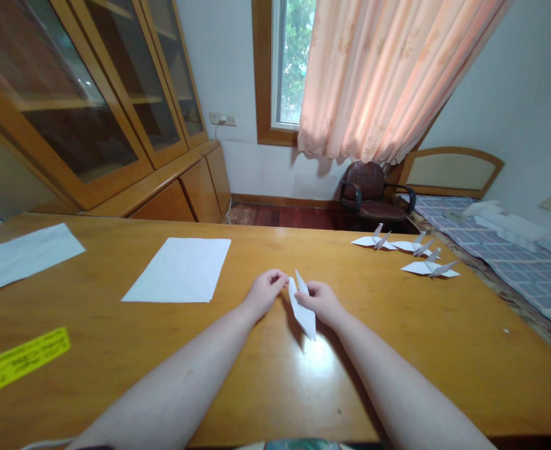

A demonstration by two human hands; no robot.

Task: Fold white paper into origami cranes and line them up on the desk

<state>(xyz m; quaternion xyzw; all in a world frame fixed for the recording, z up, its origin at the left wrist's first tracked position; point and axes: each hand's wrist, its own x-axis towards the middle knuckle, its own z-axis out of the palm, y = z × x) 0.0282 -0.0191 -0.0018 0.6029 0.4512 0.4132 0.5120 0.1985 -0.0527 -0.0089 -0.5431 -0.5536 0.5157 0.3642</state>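
Note:
A partly folded white paper crane (302, 312), long and narrow with pointed ends, is held up over the middle of the wooden desk. My right hand (321, 301) grips its right side, thumb across the front face and fingers behind. At its upper left end, my left hand (268, 292) is closed in a pinch, the fingertips at a small tip of the paper. The exact contact there is partly hidden by the fingers. Three folded paper cranes (431, 267) with spread wings stand at the desk's far right.
White paper sheets (179, 270) lie left of my hands, and another white sheet (26, 255) is at the far left. A yellow label (22, 362) sits on the desk (256, 400) at left. Beyond are a glass-door cabinet (116, 125), a chair (369, 190) and a bed (505, 250).

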